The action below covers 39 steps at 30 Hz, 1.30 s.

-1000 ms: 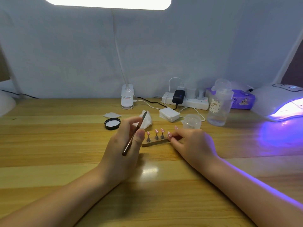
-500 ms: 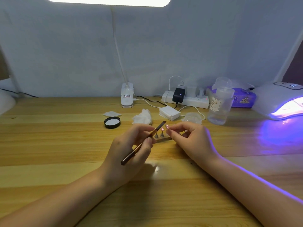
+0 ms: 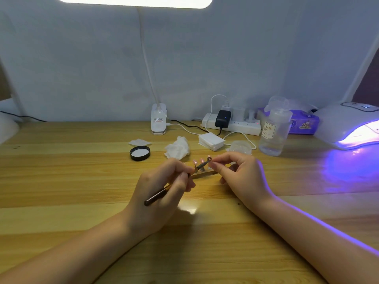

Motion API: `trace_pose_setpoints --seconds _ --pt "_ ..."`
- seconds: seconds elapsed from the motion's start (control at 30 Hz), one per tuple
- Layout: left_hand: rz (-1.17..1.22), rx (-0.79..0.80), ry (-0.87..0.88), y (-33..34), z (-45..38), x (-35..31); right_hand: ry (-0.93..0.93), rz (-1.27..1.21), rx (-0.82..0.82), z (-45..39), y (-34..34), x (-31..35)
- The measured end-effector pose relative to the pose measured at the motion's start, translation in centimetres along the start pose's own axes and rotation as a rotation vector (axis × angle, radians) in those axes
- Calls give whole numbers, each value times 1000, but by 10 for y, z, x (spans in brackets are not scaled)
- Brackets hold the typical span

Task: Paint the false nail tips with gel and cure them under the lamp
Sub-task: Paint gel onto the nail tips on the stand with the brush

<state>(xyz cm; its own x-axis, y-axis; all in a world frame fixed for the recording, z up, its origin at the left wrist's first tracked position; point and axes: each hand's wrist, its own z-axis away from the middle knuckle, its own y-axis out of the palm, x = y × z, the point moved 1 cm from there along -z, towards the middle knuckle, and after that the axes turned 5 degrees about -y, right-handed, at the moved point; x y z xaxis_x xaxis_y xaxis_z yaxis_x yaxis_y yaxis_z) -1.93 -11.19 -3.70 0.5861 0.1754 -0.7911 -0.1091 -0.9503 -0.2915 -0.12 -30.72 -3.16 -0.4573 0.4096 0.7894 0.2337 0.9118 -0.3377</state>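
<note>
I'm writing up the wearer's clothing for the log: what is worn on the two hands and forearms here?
Nothing visible: the left hand and right hand are bare, without gloves, rings, watch or bracelets. Both forearms are bare to the frame edge, no sleeves. Violet lamp light rims the right forearm.

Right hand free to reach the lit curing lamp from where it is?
Probably yes: bare table lies between the right hand and the curing lamp. But it pinches a nail tip at the brush.

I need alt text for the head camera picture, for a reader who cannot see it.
A left hand holds a thin brush to a false nail tip pinched by the right hand, above a wooden table. A curing lamp glows purple at the right.
</note>
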Motion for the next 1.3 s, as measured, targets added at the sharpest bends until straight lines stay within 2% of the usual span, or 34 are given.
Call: trace_pose_setpoints --seconds 0.23,0.43,0.67,1.0,1.3 --pt "68 -60 -4 0 0 1 5 0 20 0 0 -2" --pt "105 -13 -41 1 1 3 -7 34 14 0 -1 -3" --pt "232 -43 -50 -1 0 2 -6 14 67 -1 0 -5" --pt "213 -115 -81 0 -2 4 16 -47 67 -1 0 -4" --pt "174 -25 -41 0 1 5 8 30 37 -1 -2 -6"
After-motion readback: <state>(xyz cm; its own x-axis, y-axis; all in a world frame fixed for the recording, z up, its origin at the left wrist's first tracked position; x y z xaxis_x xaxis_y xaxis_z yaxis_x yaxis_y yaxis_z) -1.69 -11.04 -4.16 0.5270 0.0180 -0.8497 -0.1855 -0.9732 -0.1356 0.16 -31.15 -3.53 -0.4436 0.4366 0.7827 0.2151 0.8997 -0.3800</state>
